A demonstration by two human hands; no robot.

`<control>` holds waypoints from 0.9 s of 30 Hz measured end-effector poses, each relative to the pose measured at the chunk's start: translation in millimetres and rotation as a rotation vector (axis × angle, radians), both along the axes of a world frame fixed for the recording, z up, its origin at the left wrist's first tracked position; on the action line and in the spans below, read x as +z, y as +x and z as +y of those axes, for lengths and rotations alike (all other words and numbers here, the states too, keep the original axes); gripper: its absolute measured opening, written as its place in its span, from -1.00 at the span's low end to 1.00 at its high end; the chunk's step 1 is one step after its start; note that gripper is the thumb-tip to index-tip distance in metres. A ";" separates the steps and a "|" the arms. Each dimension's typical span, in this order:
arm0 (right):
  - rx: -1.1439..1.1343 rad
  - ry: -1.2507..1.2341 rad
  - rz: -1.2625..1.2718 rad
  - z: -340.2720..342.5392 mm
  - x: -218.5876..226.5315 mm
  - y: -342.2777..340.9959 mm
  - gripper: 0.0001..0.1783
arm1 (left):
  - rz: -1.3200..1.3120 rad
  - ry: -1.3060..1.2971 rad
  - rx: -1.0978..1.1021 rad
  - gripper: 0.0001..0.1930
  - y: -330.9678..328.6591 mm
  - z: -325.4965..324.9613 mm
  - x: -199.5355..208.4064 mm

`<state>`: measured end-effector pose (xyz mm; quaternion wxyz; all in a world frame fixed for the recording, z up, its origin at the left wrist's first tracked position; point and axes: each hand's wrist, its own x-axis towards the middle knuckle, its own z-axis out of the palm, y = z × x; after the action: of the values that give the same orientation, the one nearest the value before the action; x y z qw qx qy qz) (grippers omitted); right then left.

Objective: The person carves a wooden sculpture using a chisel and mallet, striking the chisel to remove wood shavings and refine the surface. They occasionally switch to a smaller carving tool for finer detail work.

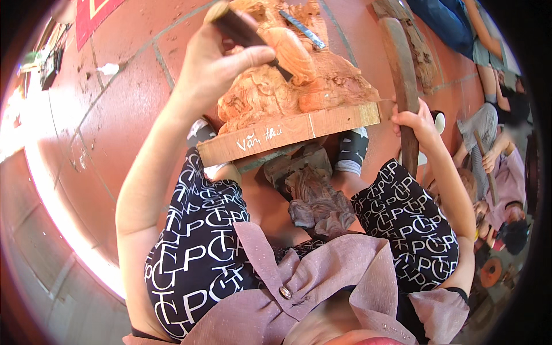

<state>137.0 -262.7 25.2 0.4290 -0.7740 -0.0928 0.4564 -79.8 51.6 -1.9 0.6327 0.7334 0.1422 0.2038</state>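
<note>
Between my knees stands an orange-brown wood carving point(333, 83) with rounded, draped forms on a thick flat base point(333, 122). My left hand point(210, 69) is closed around a dark-handled chisel point(240, 30), held over the carving. Its dark blade slants down to the right beside a rounded carved form; I cannot tell if the tip touches. At the right, my right hand point(418, 122) grips a long, slightly curved wooden club point(399, 57), upright beside the carving. A second, flat metal chisel point(302, 30) lies on the upper part of the carving.
A dark carved wood piece point(316, 192) lies between my legs, below the base. Rough timber point(422, 54) rests on the red tile floor point(132, 86) at the far right. Other people sit at the right, one hand point(490, 161) holding a stick. A red mat point(95, 17) lies far left.
</note>
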 end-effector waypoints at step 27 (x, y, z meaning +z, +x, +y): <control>0.087 0.051 0.070 -0.8 -0.7 9.8 -0.48 | 0.177 -0.358 -0.046 -0.87 17.2 -12.3 -48.7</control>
<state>146.8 -263.5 24.5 0.4313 -0.7416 -0.1227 0.4989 -62.6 39.3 -50.6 0.7425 0.6274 0.2142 0.0957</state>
